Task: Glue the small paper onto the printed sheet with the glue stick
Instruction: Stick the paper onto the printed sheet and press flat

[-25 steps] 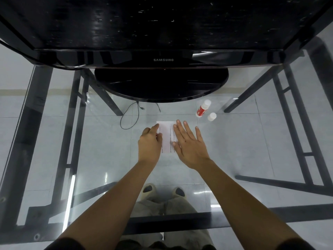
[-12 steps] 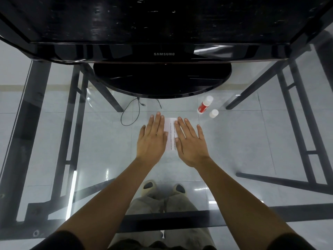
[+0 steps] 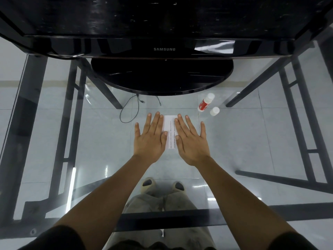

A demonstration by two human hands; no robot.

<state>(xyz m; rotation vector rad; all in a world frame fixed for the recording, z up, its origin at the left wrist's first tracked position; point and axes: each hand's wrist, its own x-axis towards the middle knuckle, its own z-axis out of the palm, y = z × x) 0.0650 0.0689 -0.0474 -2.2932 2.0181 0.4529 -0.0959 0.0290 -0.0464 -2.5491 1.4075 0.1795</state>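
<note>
A white printed sheet (image 3: pixel 170 131) lies flat on the glass table, with lines of small text running along it. My left hand (image 3: pixel 150 138) lies palm down, fingers spread, over the sheet's left part. My right hand (image 3: pixel 191 141) lies flat the same way over its right part. Only a narrow strip of paper shows between them; I cannot tell the small paper apart from the sheet. The red-and-white glue stick (image 3: pixel 204 104) lies uncapped to the far right of my hands, and its white cap (image 3: pixel 214 111) stands beside it.
A black Samsung monitor (image 3: pixel 164 49) with a round base (image 3: pixel 162 76) stands at the back of the glass table (image 3: pixel 72 141). A thin black cable (image 3: pixel 129 112) loops just left of the sheet. Black table legs and my feet show through the glass.
My left hand went from curled at the sheet's left edge to flat with fingers spread. Both hands now press flat on the paper, slightly further apart than half a second ago.
</note>
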